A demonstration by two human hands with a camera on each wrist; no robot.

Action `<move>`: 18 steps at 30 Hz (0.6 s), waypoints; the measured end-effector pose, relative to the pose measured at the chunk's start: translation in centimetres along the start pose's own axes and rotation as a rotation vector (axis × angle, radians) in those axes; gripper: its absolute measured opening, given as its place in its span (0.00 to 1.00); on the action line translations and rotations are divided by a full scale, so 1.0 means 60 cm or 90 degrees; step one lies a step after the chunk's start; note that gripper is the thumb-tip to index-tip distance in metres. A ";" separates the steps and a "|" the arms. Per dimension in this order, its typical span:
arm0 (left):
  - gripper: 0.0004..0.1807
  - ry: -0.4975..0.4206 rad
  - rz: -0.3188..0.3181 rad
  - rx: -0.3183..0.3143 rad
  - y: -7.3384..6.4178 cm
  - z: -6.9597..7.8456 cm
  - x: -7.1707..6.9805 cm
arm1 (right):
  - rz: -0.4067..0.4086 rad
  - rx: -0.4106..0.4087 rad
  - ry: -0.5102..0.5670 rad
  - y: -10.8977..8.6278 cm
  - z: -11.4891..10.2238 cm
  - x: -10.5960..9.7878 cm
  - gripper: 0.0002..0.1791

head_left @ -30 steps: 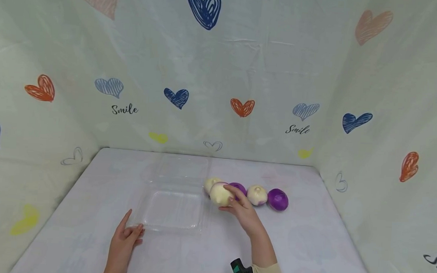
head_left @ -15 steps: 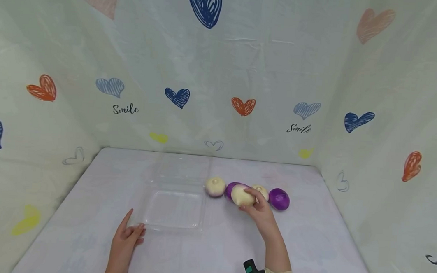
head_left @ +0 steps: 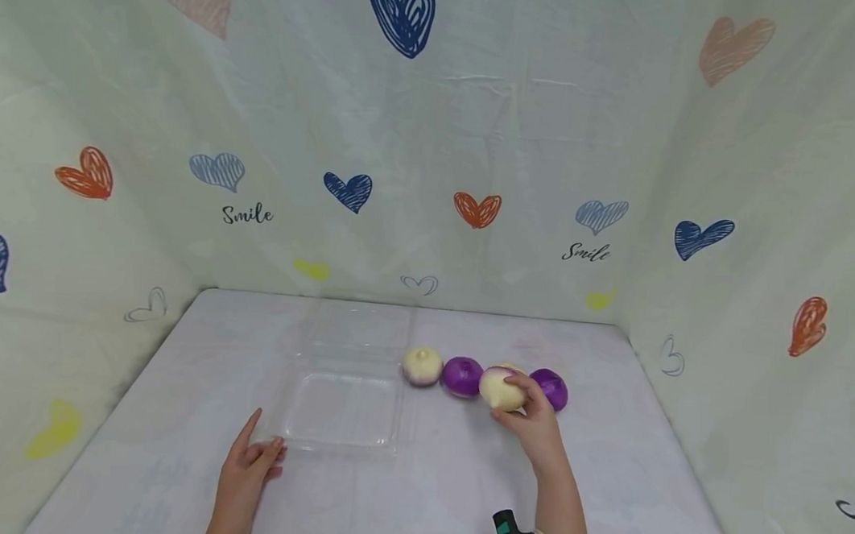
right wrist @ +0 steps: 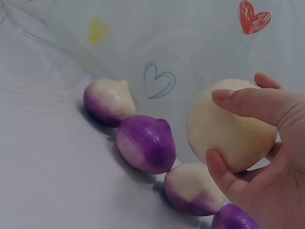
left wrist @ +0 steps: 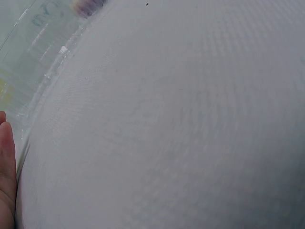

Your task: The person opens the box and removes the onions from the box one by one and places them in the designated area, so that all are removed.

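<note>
My right hand (head_left: 535, 422) holds a cream turnip (head_left: 501, 389) with a faint purple end, fingers and thumb around its sides. In the right wrist view that turnip (right wrist: 228, 126) is raised above a row of others. The row runs from a cream turnip (head_left: 422, 366) through a purple one (head_left: 461, 377) and a cream one largely hidden behind the held turnip, to a purple one (head_left: 550, 389) at the right. My left hand (head_left: 243, 471) rests by the near left corner of a clear plastic box (head_left: 338, 448), index finger extended, thumb at the corner.
The box's clear lid (head_left: 357, 328) lies folded back behind it, toward the rear wall. White cloth covers the table (head_left: 415, 508). A heart-printed curtain (head_left: 420, 137) stands at the back and both sides. A small black device (head_left: 511, 532) sits at the right wrist.
My right hand has carried the cream turnip rightward along the row, from near the left end to in front of the third turnip. The left hand and box have stayed put.
</note>
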State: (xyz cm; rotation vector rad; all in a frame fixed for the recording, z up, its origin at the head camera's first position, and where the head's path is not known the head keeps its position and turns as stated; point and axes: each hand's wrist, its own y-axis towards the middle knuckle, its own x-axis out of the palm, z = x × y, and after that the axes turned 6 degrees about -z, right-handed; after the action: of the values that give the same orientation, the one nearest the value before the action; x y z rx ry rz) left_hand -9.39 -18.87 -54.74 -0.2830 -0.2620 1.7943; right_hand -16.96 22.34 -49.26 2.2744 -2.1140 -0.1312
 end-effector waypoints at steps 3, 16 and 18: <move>0.41 -0.003 0.001 -0.003 0.001 0.000 0.002 | 0.027 0.031 -0.019 -0.004 0.002 -0.013 0.31; 0.41 -0.007 -0.008 0.001 0.000 -0.001 0.000 | 0.119 0.072 -0.015 -0.025 0.014 -0.067 0.33; 0.41 -0.003 -0.007 0.001 0.000 -0.001 0.000 | 0.131 0.082 -0.017 -0.027 0.017 -0.073 0.32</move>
State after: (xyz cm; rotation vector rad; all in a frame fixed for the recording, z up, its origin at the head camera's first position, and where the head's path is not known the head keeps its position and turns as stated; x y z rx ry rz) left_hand -9.40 -18.87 -54.79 -0.2758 -0.2652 1.7852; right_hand -15.75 26.88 -50.24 2.1111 -2.4208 -0.0198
